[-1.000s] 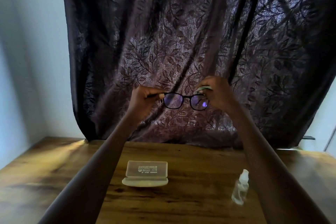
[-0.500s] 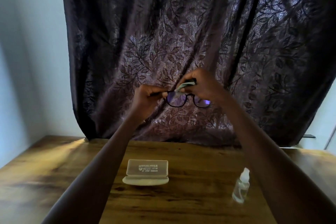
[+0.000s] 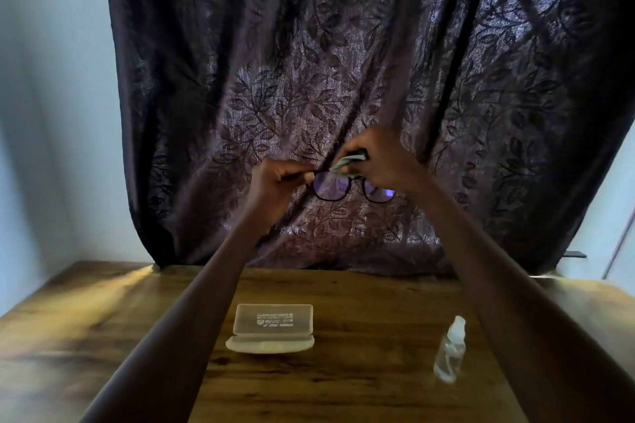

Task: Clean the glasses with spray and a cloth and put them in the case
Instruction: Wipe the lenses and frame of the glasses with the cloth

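I hold black-framed glasses (image 3: 332, 187) up in the air in front of the curtain. My left hand (image 3: 275, 185) pinches the frame's left corner by the temple. My right hand (image 3: 381, 161) grips a small pale green cloth (image 3: 345, 163) against the top of the frame near the bridge and covers part of the right lens. An open translucent case (image 3: 271, 328) lies on the wooden table (image 3: 360, 385) below, its lid standing up. A small clear spray bottle (image 3: 450, 350) stands upright to the right of the case.
A dark purple leaf-patterned curtain (image 3: 343, 79) hangs behind the table, its hem reaching the table's back edge. Pale walls (image 3: 51, 113) stand at the left and far right.
My right hand with the cloth has moved left, from the right lens's outer end toward the bridge. The glasses have tilted slightly and the left hand keeps its hold.
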Motion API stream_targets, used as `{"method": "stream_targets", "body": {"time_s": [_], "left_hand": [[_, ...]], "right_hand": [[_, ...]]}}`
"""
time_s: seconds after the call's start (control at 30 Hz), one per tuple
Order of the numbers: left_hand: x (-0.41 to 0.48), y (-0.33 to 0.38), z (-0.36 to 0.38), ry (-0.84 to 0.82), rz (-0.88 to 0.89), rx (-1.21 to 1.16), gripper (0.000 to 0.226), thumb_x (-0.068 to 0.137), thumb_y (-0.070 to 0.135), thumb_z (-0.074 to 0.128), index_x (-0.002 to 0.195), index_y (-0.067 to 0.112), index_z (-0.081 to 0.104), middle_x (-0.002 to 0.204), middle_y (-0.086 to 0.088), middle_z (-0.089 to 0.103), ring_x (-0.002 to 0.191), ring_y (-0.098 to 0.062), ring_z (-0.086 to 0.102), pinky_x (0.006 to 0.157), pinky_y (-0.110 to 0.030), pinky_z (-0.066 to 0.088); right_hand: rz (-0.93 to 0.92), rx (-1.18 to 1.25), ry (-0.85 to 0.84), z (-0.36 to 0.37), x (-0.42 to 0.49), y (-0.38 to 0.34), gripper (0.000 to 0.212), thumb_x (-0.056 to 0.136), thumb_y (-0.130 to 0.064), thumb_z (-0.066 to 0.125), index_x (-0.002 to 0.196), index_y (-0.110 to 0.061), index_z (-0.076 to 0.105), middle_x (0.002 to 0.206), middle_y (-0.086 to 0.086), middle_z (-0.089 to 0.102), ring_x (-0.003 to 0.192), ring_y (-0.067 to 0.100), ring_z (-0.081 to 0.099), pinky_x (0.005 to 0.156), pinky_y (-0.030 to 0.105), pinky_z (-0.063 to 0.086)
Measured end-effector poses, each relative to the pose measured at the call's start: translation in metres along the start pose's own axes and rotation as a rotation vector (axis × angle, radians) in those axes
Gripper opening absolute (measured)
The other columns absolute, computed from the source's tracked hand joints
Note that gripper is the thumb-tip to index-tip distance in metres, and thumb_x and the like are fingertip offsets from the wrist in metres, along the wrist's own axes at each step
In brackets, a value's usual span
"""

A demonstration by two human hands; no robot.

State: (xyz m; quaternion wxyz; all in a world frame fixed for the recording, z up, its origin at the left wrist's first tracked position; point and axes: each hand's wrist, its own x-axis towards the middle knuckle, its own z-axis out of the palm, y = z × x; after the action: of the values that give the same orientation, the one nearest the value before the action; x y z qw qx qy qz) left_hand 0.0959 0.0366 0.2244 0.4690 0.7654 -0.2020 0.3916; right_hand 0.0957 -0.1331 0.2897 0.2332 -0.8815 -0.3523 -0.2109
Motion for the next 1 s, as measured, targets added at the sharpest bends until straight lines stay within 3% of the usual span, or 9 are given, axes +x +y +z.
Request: {"method": "stream_targets", "body": {"time_s": [0.13,0.23,0.3,0.43,0.5,0.6,0.83,0.93,1.0], "left_hand": [[-0.001,0.002,0.003,0.009,0.033,-0.003,0.021,0.074,-0.005,0.064,0.095,-0.010,0.064,0.093,-0.027,0.067,0.074,-0.009,0.060,0.059,0.001,0.042],[-0.002,-0.001,-0.004,0.005,0.025,-0.030,0.022,0.076,-0.001,0.064,0.097,-0.006,0.065,0.096,-0.024,0.068,0.069,0.009,0.060,0.065,-0.011,0.049],[-0.003,-0.002,-0.010,0.010,-0.002,-0.021,0.021,0.077,0.001,0.064,0.097,-0.005,0.066,0.096,-0.021,0.069,0.073,-0.001,0.063,0.068,-0.024,0.053],[-0.003,-0.005,-0.015,0.041,-0.039,0.002,0.021,0.078,0.001,0.064,0.098,-0.004,0.065,0.090,-0.005,0.065,0.058,0.012,0.057,0.060,-0.008,0.047],[-0.002,-0.004,-0.014,0.048,-0.050,0.004,0.022,0.077,0.001,0.064,0.099,-0.005,0.065,0.094,-0.008,0.066,0.062,0.011,0.058,0.065,-0.013,0.049],[0.000,0.002,-0.011,0.046,-0.047,-0.015,0.023,0.077,-0.001,0.064,0.099,-0.007,0.064,0.100,-0.022,0.067,0.083,-0.016,0.064,0.076,-0.029,0.052],[-0.001,0.007,0.004,0.014,0.012,0.009,0.021,0.075,-0.005,0.064,0.095,-0.010,0.064,0.095,-0.027,0.067,0.076,-0.013,0.060,0.057,0.002,0.041],[-0.002,0.005,0.003,0.016,0.030,0.013,0.021,0.075,-0.003,0.064,0.095,-0.009,0.065,0.093,-0.026,0.068,0.074,-0.012,0.058,0.060,0.001,0.041],[-0.003,0.005,0.000,0.013,0.012,-0.014,0.022,0.075,-0.003,0.064,0.097,-0.008,0.064,0.094,-0.025,0.068,0.075,-0.012,0.060,0.063,-0.006,0.047]], "right_hand": [[-0.021,0.045,0.045,0.016,0.010,-0.014,0.015,0.076,0.000,0.071,0.091,0.003,0.070,0.081,0.008,0.067,0.058,-0.006,0.050,0.047,-0.003,0.035],[-0.022,0.053,0.037,0.011,0.006,-0.009,0.018,0.075,-0.002,0.072,0.092,0.005,0.069,0.084,0.009,0.068,0.054,-0.010,0.050,0.048,-0.003,0.034],[0.004,0.029,0.022,0.001,0.000,0.002,0.020,0.076,-0.003,0.071,0.093,0.006,0.068,0.088,0.013,0.069,0.056,-0.005,0.053,0.049,-0.002,0.035],[0.038,-0.042,0.047,-0.015,-0.014,0.024,0.020,0.074,0.000,0.071,0.092,0.009,0.068,0.089,0.022,0.070,0.065,0.010,0.054,0.052,-0.002,0.036],[0.052,-0.047,0.106,-0.019,-0.019,0.030,0.020,0.074,0.003,0.071,0.093,0.010,0.068,0.091,0.022,0.070,0.070,0.014,0.058,0.053,-0.005,0.036],[0.025,-0.036,0.127,-0.017,-0.018,0.025,0.017,0.074,0.003,0.070,0.091,0.010,0.069,0.090,0.022,0.070,0.074,0.021,0.062,0.054,-0.005,0.035],[-0.027,-0.001,0.084,0.014,0.006,-0.011,0.014,0.078,-0.001,0.070,0.091,0.002,0.071,0.082,0.009,0.068,0.058,0.002,0.050,0.049,-0.003,0.032],[-0.022,0.011,0.052,0.017,0.010,-0.015,0.014,0.077,-0.001,0.070,0.091,0.002,0.070,0.077,0.003,0.063,0.056,-0.006,0.047,0.047,-0.003,0.032],[-0.008,0.028,0.023,0.013,0.009,-0.012,0.017,0.076,-0.001,0.071,0.092,0.003,0.070,0.082,0.007,0.066,0.060,0.001,0.052,0.049,-0.003,0.032]]}}
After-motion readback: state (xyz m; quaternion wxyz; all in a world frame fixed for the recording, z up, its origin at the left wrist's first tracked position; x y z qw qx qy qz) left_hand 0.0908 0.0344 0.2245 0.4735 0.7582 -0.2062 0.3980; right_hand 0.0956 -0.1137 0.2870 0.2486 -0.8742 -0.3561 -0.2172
